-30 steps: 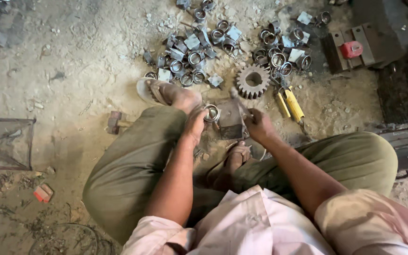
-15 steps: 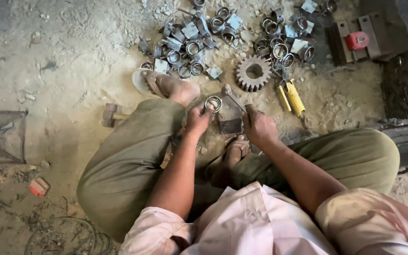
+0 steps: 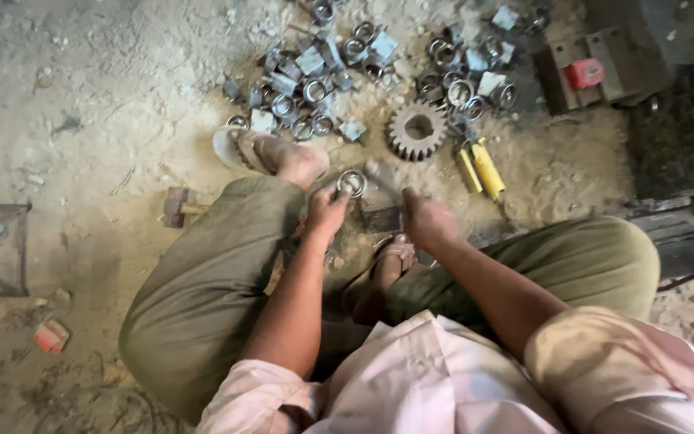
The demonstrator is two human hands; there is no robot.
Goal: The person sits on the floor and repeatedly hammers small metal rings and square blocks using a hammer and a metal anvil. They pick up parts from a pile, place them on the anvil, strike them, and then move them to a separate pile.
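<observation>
I sit on a sandy workshop floor with my legs folded. My left hand (image 3: 327,213) pinches a small metal ring (image 3: 352,183) between thumb and fingers, in front of my left foot in its sandal (image 3: 238,149). My right hand (image 3: 426,219) is closed around a grey metal part (image 3: 381,181) that sticks up beside the ring and looks blurred. Whether the part touches the ring I cannot tell. A metal block (image 3: 381,219) lies on the ground between both hands.
Several rings and square metal pieces (image 3: 315,68) lie heaped ahead, with more (image 3: 467,68) to their right. A toothed gear wheel (image 3: 418,130) and a yellow-handled tool (image 3: 483,167) sit nearby. A hammer (image 3: 177,207) lies left; a dark machine block with a red knob (image 3: 586,74) stands right.
My view has shifted a little. My right hand has moved with the grey part, which now shows blurred beside the ring. The left hand keeps hold of the ring.
</observation>
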